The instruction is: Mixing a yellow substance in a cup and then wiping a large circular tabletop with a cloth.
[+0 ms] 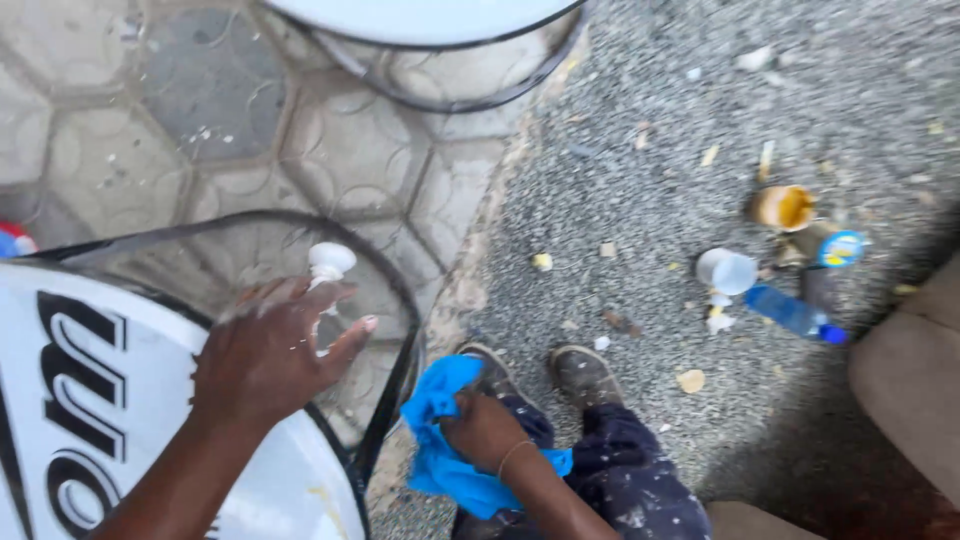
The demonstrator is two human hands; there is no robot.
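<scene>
Closest to the camera, the left hand (268, 352) lies flat with the fingers spread, palm down, on the edge of a round white tabletop (110, 400) that has a black rim and large black printing. This hand holds nothing. Just beyond its fingertips, a small white plastic foot (330, 262) of the table frame is visible through the black metal ring. The right hand (485, 432) is closed around a bright blue cloth (445, 455), which is bunched and hangs near the person's knee, just beside the table rim. Below it are two dusty shoes (585, 372) on grey gravel. Further right on the gravel lies litter: a blue plastic bottle (795, 313), a white cup (727, 271) and a yellow tin (783, 207). On the left, the ground is patterned paving tiles (210, 110).
</scene>
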